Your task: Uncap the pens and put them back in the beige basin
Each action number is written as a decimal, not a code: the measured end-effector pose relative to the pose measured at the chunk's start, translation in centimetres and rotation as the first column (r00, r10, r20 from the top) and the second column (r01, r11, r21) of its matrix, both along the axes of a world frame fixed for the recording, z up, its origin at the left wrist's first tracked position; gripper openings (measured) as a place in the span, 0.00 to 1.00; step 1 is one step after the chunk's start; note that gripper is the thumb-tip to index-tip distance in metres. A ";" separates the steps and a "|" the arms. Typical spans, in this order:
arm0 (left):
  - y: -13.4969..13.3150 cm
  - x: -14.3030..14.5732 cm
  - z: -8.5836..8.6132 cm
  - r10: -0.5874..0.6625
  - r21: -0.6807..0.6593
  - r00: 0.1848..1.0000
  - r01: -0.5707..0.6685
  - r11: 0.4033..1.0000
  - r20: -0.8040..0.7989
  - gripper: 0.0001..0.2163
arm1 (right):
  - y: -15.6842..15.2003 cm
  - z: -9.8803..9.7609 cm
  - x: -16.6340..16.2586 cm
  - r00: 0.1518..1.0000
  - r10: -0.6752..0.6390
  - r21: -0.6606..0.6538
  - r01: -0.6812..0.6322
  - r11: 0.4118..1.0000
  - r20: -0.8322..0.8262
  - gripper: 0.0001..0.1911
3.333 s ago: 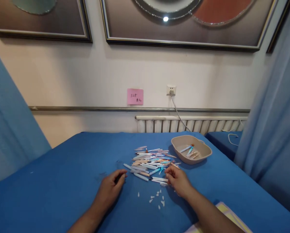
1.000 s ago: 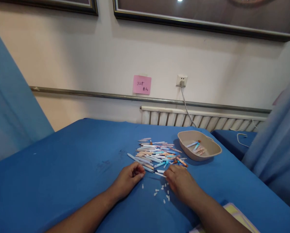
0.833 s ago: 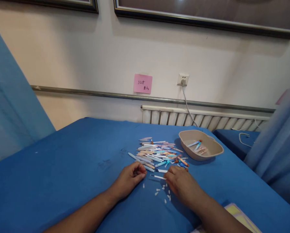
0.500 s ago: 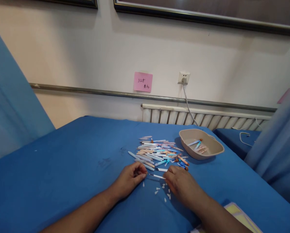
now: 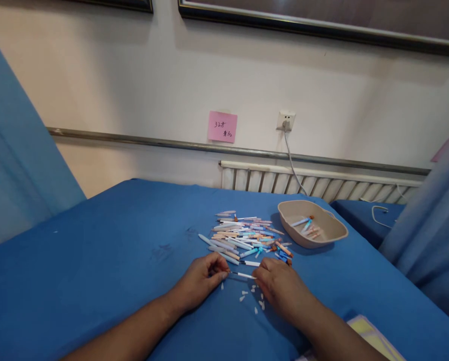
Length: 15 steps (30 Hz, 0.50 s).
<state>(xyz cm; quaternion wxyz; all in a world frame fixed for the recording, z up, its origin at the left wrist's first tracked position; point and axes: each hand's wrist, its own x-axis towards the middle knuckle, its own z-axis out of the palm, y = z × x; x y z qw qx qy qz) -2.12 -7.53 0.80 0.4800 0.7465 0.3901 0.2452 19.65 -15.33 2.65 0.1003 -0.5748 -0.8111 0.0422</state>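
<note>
A thin white pen refill (image 5: pixel 243 275) stretches between my two hands just above the blue tablecloth (image 5: pixel 96 260). My left hand (image 5: pixel 201 278) pinches its left tip with curled fingers. My right hand (image 5: pixel 280 286) is closed on its right end. Just beyond them lies a pile of pastel pens and pen barrels (image 5: pixel 243 238). Several small white caps (image 5: pixel 252 296) are scattered under and between my hands.
A beige tray (image 5: pixel 335 235) with a few pens in it stands at the right of the pile. Blue curtains hang at the left (image 5: pixel 13 165) and the right (image 5: pixel 431 235). A radiator (image 5: pixel 322 185) and a wall socket (image 5: pixel 285 121) are behind the table. A yellow paper (image 5: pixel 370 336) lies at the near right.
My left hand moved right from the bare cloth to the pile's near edge. Both hands took hold of one white refill and drew it slightly toward me. The view tilted down.
</note>
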 end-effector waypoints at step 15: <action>-0.1 0.1 0.2 -0.005 0.043 1.000 0.005 0.999 -0.005 0.05 | 0.0 0.0 0.0 1.000 -0.003 -0.017 0.003 1.000 0.013 0.12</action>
